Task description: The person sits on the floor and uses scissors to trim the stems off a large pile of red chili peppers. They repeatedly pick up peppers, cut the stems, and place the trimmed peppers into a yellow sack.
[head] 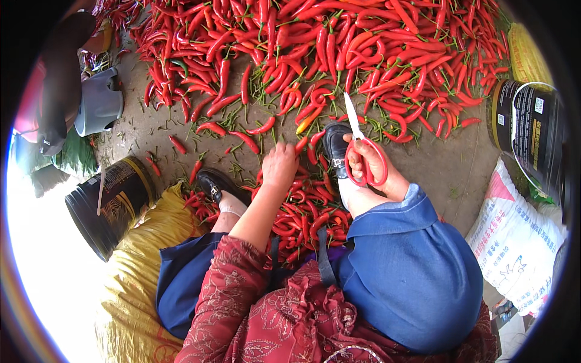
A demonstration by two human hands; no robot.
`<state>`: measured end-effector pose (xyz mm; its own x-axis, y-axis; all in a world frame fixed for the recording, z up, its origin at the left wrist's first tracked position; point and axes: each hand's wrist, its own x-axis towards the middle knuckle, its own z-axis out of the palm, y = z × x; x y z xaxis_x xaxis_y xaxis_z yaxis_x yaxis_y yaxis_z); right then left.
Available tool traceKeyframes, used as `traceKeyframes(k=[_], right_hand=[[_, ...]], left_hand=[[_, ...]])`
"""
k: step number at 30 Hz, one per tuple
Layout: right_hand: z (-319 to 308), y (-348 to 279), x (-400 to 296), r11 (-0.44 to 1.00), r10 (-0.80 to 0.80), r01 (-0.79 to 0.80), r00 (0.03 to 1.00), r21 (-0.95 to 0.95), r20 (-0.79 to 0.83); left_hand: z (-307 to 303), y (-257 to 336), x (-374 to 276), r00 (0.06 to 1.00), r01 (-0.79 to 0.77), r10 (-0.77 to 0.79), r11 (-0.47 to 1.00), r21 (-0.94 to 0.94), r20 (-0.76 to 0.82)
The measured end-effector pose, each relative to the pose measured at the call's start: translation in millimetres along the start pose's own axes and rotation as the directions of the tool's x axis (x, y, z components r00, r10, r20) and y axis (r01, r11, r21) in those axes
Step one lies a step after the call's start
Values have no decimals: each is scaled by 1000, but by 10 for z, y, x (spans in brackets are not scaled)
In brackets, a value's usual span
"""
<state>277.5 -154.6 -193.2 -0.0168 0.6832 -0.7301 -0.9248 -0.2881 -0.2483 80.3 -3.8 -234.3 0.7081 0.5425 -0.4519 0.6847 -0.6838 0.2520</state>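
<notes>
In my right hand [381, 170] is a pair of scissors [352, 113] with red handles, its pale blades pointing away from me. My left hand [280, 167] reaches down between my shoes, fingers curled and slightly blurred. A red chili pepper [300, 145] lies right beside its fingertips; whether the fingers grip anything is hidden. Beneath and behind that hand, between my legs, is a heap of red chili peppers [308, 215]. A much larger pile of red chili peppers [317, 45] with green stems spreads across the concrete floor [435, 168] ahead.
Cut green stems [236, 170] litter the floor. A dark bucket [115, 199] lies tilted on a yellow woven sack [136, 281] at left. Another dark bucket [526, 127] and a printed white sack [513, 245] are at right. A person [59, 81] is beside a grey bucket [100, 102].
</notes>
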Motion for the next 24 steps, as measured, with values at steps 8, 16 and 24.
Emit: traceKeyframes(k=[8, 16, 24], right_hand=[[39, -73, 32, 994, -71, 73, 997, -81, 34], [16, -38, 52, 994, -38, 43, 998, -101, 53], [52, -70, 35, 995, -17, 22, 999, -102, 41]], left_hand=[[-271, -159, -534, 836, 549, -134, 248, -798, 533], [-333, -457, -893, 803, 595, -285, 331, -732, 524], [-418, -305, -724, 967, 250, -217, 913, -323, 134]])
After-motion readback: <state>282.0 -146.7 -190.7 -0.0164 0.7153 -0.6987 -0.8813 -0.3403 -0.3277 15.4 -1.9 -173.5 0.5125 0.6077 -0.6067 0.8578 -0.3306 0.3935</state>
